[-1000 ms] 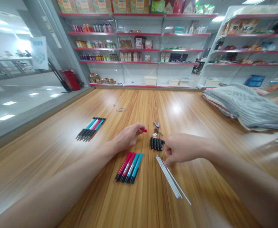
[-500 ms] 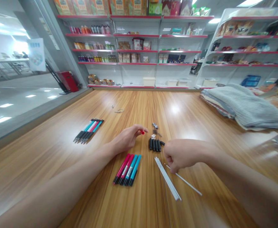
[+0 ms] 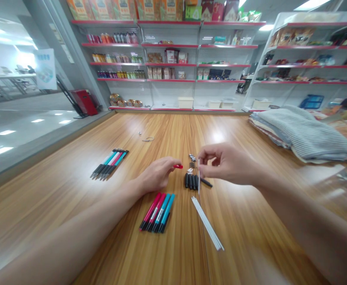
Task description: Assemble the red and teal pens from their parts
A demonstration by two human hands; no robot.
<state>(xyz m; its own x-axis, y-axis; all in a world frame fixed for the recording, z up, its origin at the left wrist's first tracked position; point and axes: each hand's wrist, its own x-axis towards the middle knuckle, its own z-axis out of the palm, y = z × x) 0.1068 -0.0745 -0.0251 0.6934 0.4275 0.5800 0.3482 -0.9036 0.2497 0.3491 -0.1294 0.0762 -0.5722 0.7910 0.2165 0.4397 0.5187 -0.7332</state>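
My left hand [image 3: 155,177] rests on the wooden table [image 3: 72,186] and pinches a small red pen part [image 3: 178,166] between thumb and fingers. My right hand [image 3: 223,163] is raised above the table and pinches a thin white refill tube [image 3: 198,180] that hangs almost upright. Below it lie a row of short black pen tips [image 3: 191,181] and small metal springs [image 3: 192,158]. A bundle of white refill tubes [image 3: 207,222] lies near the front. Red and blue pen barrels [image 3: 158,207] lie beside my left wrist.
Several assembled pens [image 3: 110,163] lie at the left of the table. A folded grey striped cloth pile [image 3: 304,132] sits at the right. A small wire loop [image 3: 148,139] lies farther back. Shop shelves [image 3: 173,63] with goods stand behind the table.
My right hand picked one white tube from the bundle, lifted it off the table and moved up and left toward the red part. My left hand stayed almost still.
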